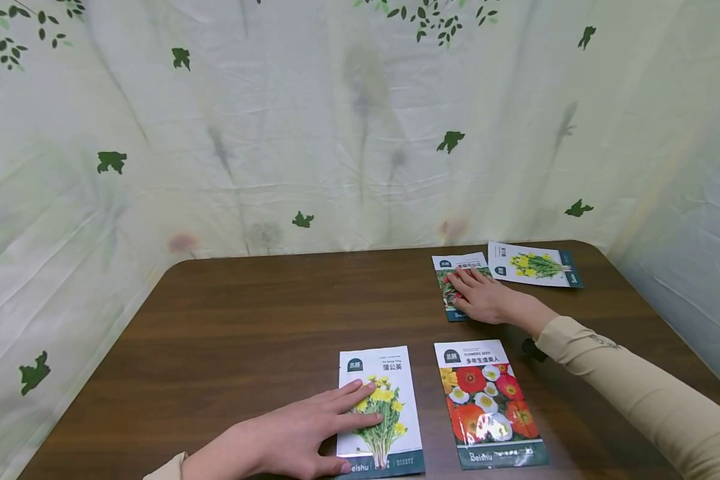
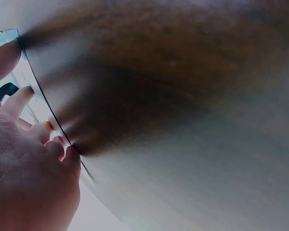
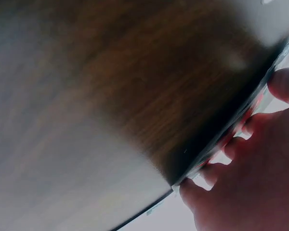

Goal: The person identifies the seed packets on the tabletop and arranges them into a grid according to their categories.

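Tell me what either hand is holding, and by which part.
Nothing appears gripped: the left hand rests on the near yellow-flower packet, the right hand on the far red-flower packet.

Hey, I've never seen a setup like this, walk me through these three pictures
No machine here, just a person's bare left hand and right hand. The bright picture comes from a camera on the head, the two darker ones from cameras on the wrists. On the brown table lie a near white packet, a colourful flower packet, a green packet and a far white packet. The left hand rests on the near white packet, the right hand on the green packet. Neither visibly grips anything.
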Action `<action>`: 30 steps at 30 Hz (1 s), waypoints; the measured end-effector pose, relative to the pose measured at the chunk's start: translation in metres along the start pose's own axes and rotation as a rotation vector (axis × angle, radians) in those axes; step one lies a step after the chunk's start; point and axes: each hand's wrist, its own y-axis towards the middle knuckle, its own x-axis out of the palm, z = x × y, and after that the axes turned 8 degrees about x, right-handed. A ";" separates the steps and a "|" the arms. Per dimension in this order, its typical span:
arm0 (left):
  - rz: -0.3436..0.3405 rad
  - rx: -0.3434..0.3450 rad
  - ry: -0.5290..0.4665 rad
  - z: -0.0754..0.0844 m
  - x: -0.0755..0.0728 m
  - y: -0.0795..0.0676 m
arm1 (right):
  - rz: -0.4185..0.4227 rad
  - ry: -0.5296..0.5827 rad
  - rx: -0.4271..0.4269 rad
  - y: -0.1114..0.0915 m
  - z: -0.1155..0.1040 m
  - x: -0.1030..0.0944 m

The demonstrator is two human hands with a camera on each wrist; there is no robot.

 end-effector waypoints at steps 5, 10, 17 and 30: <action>0.005 0.009 0.006 0.000 0.000 -0.001 | -0.007 0.008 0.010 0.002 0.003 0.004; 0.008 0.014 0.015 0.000 0.000 -0.001 | -0.003 0.015 0.008 0.007 0.008 0.010; 0.012 0.023 0.022 0.001 0.000 0.000 | -0.017 0.036 0.007 0.003 0.004 0.006; -0.001 0.010 0.010 0.001 -0.002 0.001 | -0.010 0.049 -0.007 0.006 -0.004 0.006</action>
